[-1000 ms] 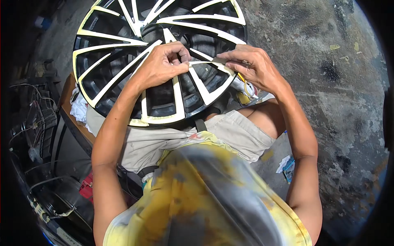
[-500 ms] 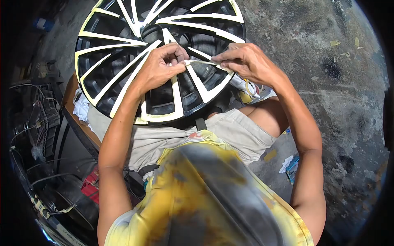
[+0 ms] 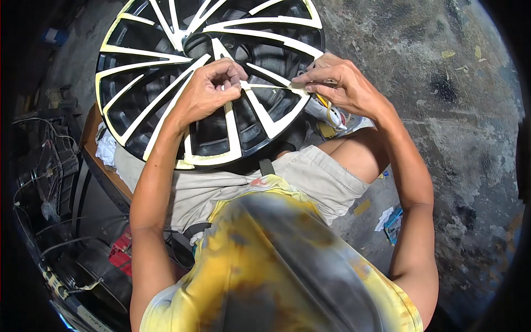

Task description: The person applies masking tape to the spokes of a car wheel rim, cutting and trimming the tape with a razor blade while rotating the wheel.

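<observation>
A black wheel rim (image 3: 255, 134) rests at my lap, its spokes and edge partly covered with cream masking tape (image 3: 234, 135). A narrow strip of masking tape (image 3: 268, 86) stretches between my hands over an opening between two spokes. My left hand (image 3: 206, 91) is closed near the wheel's centre, thumb and finger pinched at the strip's left end. At the outer edge of the wheel, my right hand (image 3: 348, 83) pinches the strip's right end. Its fingers partly hide the tape there.
A white and yellow container (image 3: 331, 117) stands by my right knee. Crumpled white paper (image 3: 106, 149) and a cardboard edge (image 3: 113, 180) lie left of the wheel. Tape scraps (image 3: 448, 53) and a blue object (image 3: 393, 226) are on the concrete floor. Dark car parts (image 3: 58, 157) stand far left.
The wheel appears slightly further left in view. Both hands have shifted a little with it; the left moved left, and the strip between them looks thinner and straighter.
</observation>
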{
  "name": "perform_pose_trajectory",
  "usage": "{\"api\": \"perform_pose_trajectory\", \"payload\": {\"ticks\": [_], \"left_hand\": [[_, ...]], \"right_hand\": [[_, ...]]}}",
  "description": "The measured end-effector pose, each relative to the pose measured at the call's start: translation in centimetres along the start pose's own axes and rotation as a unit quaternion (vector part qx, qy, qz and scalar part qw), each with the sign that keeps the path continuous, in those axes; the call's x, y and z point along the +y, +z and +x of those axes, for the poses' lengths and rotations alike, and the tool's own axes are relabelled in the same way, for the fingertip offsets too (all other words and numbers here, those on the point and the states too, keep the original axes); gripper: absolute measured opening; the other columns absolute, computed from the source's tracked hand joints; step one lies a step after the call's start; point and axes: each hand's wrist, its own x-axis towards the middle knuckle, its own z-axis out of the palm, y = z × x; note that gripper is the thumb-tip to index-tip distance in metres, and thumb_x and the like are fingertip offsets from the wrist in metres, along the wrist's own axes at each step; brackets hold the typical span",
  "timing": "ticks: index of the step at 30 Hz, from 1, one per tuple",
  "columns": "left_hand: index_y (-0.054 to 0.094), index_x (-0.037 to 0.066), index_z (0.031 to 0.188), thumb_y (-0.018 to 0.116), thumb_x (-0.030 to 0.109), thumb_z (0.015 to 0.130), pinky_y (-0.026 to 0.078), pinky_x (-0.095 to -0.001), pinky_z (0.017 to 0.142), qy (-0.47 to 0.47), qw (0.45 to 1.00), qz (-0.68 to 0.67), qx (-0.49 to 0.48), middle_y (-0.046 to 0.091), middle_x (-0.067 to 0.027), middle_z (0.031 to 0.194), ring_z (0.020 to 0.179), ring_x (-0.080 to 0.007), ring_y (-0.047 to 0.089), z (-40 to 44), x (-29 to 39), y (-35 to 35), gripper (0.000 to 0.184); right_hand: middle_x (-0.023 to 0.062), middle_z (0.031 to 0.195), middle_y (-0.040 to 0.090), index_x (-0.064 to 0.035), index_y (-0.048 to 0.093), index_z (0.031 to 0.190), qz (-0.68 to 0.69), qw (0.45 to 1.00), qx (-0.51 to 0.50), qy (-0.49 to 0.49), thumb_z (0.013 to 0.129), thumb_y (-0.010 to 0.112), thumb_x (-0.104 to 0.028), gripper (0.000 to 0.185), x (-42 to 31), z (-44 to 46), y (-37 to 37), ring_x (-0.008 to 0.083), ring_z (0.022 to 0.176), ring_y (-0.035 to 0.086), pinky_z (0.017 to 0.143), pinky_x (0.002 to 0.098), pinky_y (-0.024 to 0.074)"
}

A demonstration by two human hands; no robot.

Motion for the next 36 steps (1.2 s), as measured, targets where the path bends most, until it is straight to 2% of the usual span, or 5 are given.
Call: {"api": "perform_pose_trajectory", "payload": {"ticks": [22, 28, 32, 34, 36], "left_hand": [[0.063, 0.004, 0.083, 0.071, 0.003, 0.086, 0.041, -0.0207, 0.073, -0.011, 1.000, 0.014, 0.008, 0.073, -0.0019, 0.114, 0.080, -0.0026, 0.047, -0.5, 1.3, 0.4, 0.009], [0.074, 0.000, 0.109, 0.069, 0.006, 0.086, 0.042, -0.0227, 0.074, -0.013, 0.999, 0.035, -0.008, 0.057, 0.0044, 0.095, 0.080, -0.0030, 0.049, -0.4, 1.2, 0.2, 0.023], [0.071, 0.001, 0.104, 0.069, 0.006, 0.090, 0.046, -0.0223, 0.078, -0.021, 0.999, 0.029, -0.003, 0.062, 0.0023, 0.099, 0.084, -0.0047, 0.055, -0.7, 1.4, -0.2, 0.016], [0.064, 0.004, 0.090, 0.070, 0.003, 0.091, 0.049, -0.0222, 0.082, 0.021, 0.999, -0.011, 0.048, 0.073, -0.0039, 0.119, 0.091, -0.0060, 0.061, -1.3, 1.5, -1.0, 0.005], [0.067, 0.003, 0.097, 0.067, 0.005, 0.101, 0.057, -0.0254, 0.087, 0.043, 0.992, -0.001, 0.116, 0.077, -0.0070, 0.122, 0.090, -0.0086, 0.068, -2.6, 1.8, -3.7, 0.005]], "right_hand": [[0.0142, 0.117, 0.074, -0.0130, 0.086, 0.122, 0.010, 1.000, -0.001, -0.005, 0.094, 0.081, -0.013, 0.029, 0.8, -2.0, -0.1, 0.0322, 0.117, 0.067, 0.103, 0.0449, 0.0546], [0.0107, 0.119, 0.076, -0.0164, 0.086, 0.121, 0.006, 1.000, -0.008, 0.010, 0.094, 0.078, -0.013, 0.029, 0.6, -2.0, 0.2, 0.0329, 0.122, 0.065, 0.110, 0.0468, 0.0529], [0.0073, 0.115, 0.078, -0.0097, 0.084, 0.123, 0.113, 0.989, 0.072, 0.062, 0.098, 0.079, -0.018, 0.027, 0.7, -2.1, -0.9, 0.0234, 0.108, 0.070, 0.100, 0.0391, 0.0559], [0.0041, 0.110, 0.077, -0.0068, 0.083, 0.126, 0.194, 0.959, 0.143, 0.148, 0.101, 0.080, -0.021, 0.029, 0.6, -2.9, -2.0, 0.0171, 0.098, 0.070, 0.092, 0.0339, 0.0565], [0.0007, 0.101, 0.073, -0.0035, 0.079, 0.125, 0.129, 0.966, 0.164, 0.154, 0.104, 0.079, -0.025, 0.029, 1.6, -4.1, -3.1, 0.0107, 0.091, 0.067, 0.082, 0.0284, 0.0541]]}}
